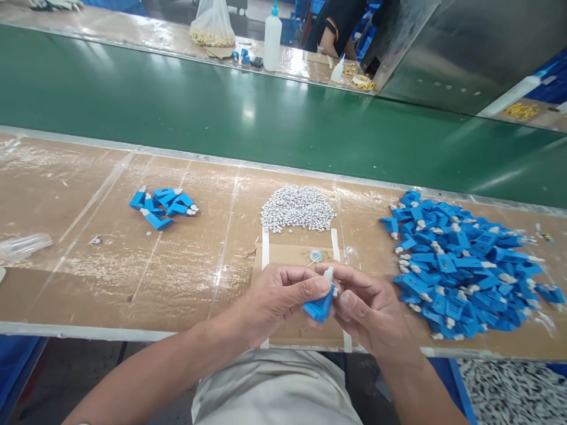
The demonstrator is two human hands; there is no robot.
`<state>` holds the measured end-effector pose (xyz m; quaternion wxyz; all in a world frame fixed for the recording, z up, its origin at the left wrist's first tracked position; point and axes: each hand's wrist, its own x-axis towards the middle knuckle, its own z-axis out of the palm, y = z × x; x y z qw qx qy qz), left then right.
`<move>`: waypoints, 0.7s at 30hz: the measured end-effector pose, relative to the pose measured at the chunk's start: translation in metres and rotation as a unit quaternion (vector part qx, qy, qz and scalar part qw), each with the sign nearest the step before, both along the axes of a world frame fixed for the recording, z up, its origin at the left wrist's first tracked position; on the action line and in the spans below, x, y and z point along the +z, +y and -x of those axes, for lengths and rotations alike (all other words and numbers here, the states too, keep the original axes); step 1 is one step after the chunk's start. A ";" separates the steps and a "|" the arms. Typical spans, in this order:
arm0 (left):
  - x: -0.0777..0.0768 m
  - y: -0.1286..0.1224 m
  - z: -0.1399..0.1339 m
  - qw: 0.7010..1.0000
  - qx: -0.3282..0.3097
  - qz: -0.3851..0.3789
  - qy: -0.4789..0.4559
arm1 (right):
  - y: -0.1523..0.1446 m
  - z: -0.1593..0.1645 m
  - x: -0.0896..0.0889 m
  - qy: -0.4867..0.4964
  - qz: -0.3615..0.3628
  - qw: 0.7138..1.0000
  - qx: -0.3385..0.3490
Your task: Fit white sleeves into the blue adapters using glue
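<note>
My left hand (283, 295) is closed round a blue plastic part (318, 308) with a pale tip (328, 274) pointing up, its thumb pressed on the part's upper end. Close beside it, my right hand (370, 307) has its fingertips pinched at a small white plastic piece (335, 292), which touches the side of the blue part. Fingers hide some of the contact between them. Beyond my hands lies a heap of small grey-white pieces (297, 208). To the right spreads a large pile of blue parts with white tips (460, 265).
A smaller group of blue parts (163, 206) lies on the left of the cardboard-covered table (186, 283). A green belt (199, 100) runs behind it. Across stand a white bottle (272, 41) and a bag (212, 26); a co-worker's arm (328, 42) shows there.
</note>
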<state>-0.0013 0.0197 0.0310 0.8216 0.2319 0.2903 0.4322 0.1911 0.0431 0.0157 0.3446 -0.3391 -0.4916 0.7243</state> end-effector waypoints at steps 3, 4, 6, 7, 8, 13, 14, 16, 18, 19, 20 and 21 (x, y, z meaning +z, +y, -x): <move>-0.003 0.002 -0.001 1.000 0.005 -0.017 0.026 | -0.001 0.007 -0.003 0.042 0.051 0.998 -0.014; -0.004 0.002 -0.001 0.999 0.004 -0.023 0.039 | -0.001 0.009 -0.003 0.053 0.062 0.997 -0.017; -0.005 0.002 0.000 0.996 0.000 -0.042 0.075 | -0.001 0.012 -0.001 0.065 0.072 0.995 -0.018; -0.005 0.001 0.001 0.994 -0.002 -0.053 0.093 | -0.001 0.013 0.000 0.065 0.073 0.995 -0.018; -0.005 0.000 0.001 0.992 -0.004 -0.063 0.110 | 0.000 0.015 0.001 0.060 0.071 0.995 -0.018; 0.009 -0.006 0.009 0.975 -0.007 -0.126 0.184 | -0.004 0.014 0.006 0.018 0.052 0.998 -0.023; 0.012 -0.004 0.016 0.963 -0.003 -0.148 0.223 | -0.005 0.011 0.006 0.005 0.048 0.998 -0.027; 0.016 0.003 0.041 0.904 0.044 -0.210 0.370 | -0.005 -0.001 0.006 -0.033 0.029 0.998 -0.047; 0.019 0.013 0.080 0.755 0.142 -0.271 0.580 | -0.004 -0.015 0.004 -0.105 -0.017 0.991 -0.085; 0.021 0.018 0.103 0.652 0.187 -0.293 0.674 | -0.004 -0.022 0.003 -0.156 -0.051 0.981 -0.102; 0.021 0.023 0.126 0.557 0.227 -0.289 0.745 | -0.004 -0.029 0.002 -0.209 -0.084 0.968 -0.113; 0.021 0.028 0.149 0.495 0.237 -0.269 0.791 | -0.003 -0.035 0.001 -0.256 -0.114 0.953 -0.114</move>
